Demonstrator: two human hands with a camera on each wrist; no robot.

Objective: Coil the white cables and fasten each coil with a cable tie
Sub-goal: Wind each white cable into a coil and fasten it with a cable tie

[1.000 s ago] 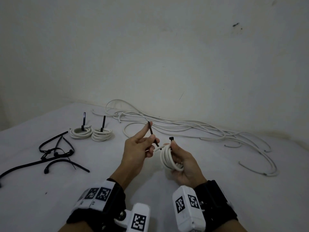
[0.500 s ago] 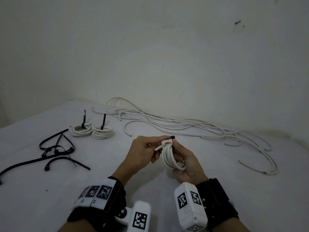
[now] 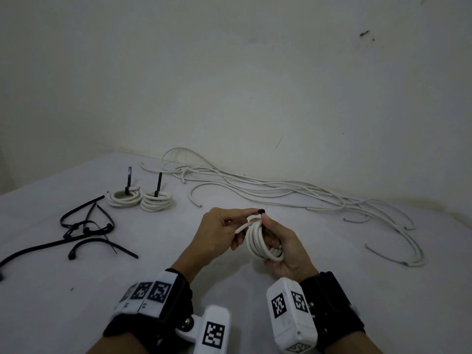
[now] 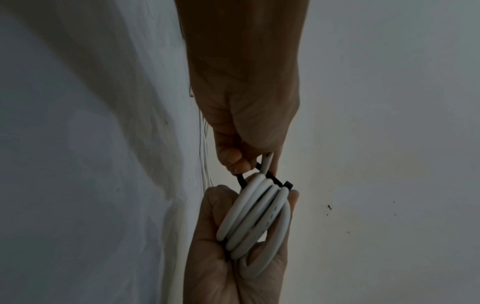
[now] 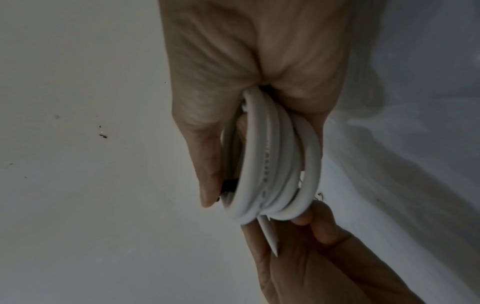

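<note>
I found no word, number or brand that I could read. The white housings (image 3: 291,318) strapped to my wrists carried only black-and-white square code patterns, and the faint row of marks printed along the coil (image 5: 265,164) was too blurred to make out.

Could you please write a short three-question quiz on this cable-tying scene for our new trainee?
1. True or false: two tied coils already sit on the table.
2. Which hand grips the white coil: A left hand, B right hand?
3. Fill in: the left hand pinches the black cable ____ across the coil.

Key: 1 true; 2 B; 3 tie.
</note>
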